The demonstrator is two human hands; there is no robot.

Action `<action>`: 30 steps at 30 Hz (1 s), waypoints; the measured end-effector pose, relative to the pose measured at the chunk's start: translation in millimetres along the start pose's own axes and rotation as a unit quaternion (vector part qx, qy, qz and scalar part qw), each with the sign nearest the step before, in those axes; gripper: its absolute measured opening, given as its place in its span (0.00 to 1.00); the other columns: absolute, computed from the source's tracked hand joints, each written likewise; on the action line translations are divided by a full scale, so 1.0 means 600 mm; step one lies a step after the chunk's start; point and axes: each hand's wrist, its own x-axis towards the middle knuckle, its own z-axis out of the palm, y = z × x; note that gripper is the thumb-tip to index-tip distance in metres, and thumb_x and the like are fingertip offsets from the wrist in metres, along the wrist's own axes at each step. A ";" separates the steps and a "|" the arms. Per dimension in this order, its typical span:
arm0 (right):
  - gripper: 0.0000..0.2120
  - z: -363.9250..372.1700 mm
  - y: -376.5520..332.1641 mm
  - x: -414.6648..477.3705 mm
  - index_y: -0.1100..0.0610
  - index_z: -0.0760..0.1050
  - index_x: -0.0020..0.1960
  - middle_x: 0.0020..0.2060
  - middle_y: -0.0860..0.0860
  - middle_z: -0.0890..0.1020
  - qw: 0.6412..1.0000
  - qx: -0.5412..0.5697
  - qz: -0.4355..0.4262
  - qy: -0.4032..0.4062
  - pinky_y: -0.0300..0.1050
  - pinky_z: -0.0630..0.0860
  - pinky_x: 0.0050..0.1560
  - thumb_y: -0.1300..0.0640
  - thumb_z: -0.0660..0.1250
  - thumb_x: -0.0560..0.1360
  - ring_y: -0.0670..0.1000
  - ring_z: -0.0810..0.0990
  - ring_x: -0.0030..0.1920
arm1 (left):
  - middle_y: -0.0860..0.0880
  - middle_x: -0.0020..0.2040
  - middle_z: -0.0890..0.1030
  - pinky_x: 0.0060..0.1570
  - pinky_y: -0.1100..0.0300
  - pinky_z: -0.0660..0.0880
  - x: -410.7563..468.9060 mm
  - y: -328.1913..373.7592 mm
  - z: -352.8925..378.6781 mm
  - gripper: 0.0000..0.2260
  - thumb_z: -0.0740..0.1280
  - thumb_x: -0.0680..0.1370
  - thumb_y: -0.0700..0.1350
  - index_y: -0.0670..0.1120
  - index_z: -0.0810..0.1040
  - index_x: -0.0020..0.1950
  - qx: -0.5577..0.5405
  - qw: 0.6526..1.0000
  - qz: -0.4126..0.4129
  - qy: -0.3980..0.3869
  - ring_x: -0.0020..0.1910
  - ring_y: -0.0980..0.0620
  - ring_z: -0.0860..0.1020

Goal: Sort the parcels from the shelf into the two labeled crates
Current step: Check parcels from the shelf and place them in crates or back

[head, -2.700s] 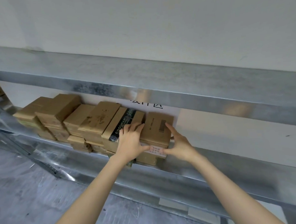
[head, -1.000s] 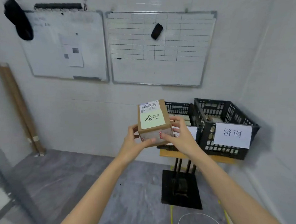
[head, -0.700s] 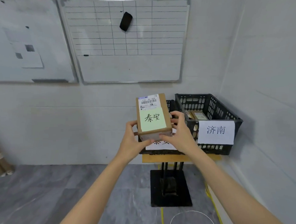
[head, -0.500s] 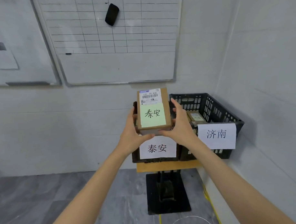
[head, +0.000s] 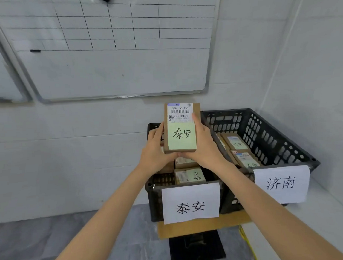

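Parcel tagged 泰安 is held up over the 泰安 crate, with the left hand and right hand both curled round its sides. Dropped from this height, it could tumble off the boxes already in that crate or hop into the 济南 crate just beside it. The hands hide most of the crate's inside, so how much room is left is a guess.

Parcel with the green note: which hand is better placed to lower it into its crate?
Left, probably. Both hands hold the parcel, but the left hand hangs over the 泰安 crate matching its note; the right hand sits nearer the 济南 crate.
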 end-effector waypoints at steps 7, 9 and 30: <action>0.59 0.071 0.067 0.057 0.47 0.34 0.80 0.76 0.55 0.55 0.994 0.007 0.032 -0.106 0.46 0.66 0.72 0.53 0.78 0.69 0.52 0.64 0.72 | 0.51 0.66 0.67 0.58 0.53 0.75 0.044 -0.100 0.030 0.48 0.79 0.65 0.56 0.56 0.54 0.78 0.020 0.998 -0.065 -0.017 0.54 0.56 0.74; 0.58 0.087 0.082 0.070 0.48 0.34 0.80 0.77 0.55 0.54 0.991 0.009 0.039 -0.132 0.54 0.63 0.74 0.53 0.77 0.70 0.54 0.63 0.73 | 0.51 0.66 0.67 0.60 0.53 0.73 0.050 -0.123 0.039 0.49 0.79 0.64 0.57 0.58 0.53 0.77 0.003 0.996 -0.087 -0.029 0.57 0.57 0.73; 0.57 0.239 0.261 0.124 0.52 0.27 0.77 0.79 0.56 0.50 0.901 -0.028 0.167 -0.400 0.57 0.56 0.77 0.53 0.74 0.74 0.56 0.53 0.78 | 0.54 0.65 0.71 0.51 0.68 0.68 0.096 -0.280 0.035 0.35 0.73 0.74 0.49 0.52 0.59 0.76 -0.025 0.981 -0.191 -0.019 0.60 0.55 0.73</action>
